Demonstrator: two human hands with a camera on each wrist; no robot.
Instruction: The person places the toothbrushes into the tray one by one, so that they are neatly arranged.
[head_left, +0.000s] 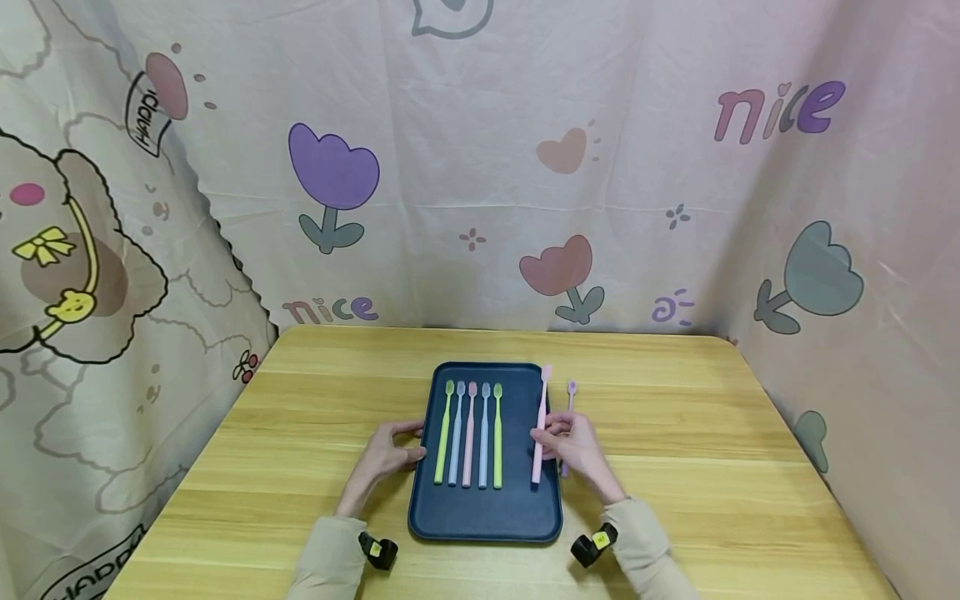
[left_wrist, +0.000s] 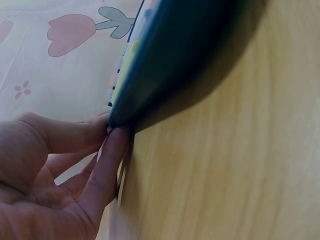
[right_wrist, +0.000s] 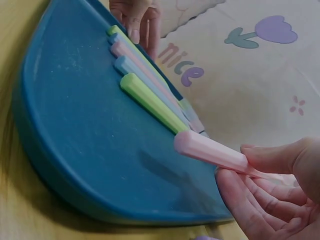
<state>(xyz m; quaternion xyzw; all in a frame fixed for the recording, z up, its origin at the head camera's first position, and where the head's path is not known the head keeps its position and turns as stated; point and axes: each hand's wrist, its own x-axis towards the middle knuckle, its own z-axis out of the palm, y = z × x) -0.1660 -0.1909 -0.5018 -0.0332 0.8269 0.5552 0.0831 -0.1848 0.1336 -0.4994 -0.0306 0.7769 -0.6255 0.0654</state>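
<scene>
A dark blue tray (head_left: 487, 517) lies on the table with a row of toothbrushes on its left half: a green one (head_left: 443, 437), a blue one (head_left: 457, 437), a pink one (head_left: 469, 437), another blue one (head_left: 483, 437) and another green one (head_left: 498, 437). The left hand (head_left: 386, 454) pinches the tray's left rim between thumb and finger, as the left wrist view shows closely. Over the tray's right edge, the right hand (head_left: 573, 446) holds a second pink toothbrush (right_wrist: 212, 151) between thumb and fingers, above the tray surface. A purple toothbrush (head_left: 572, 396) lies right of the tray, partly hidden behind that hand.
The wooden table (head_left: 712, 467) extends on both sides of the tray. A printed curtain (head_left: 450, 167) hangs behind it and along the sides. Each wrist wears a small black camera, one left (head_left: 378, 552) and one right (head_left: 592, 546).
</scene>
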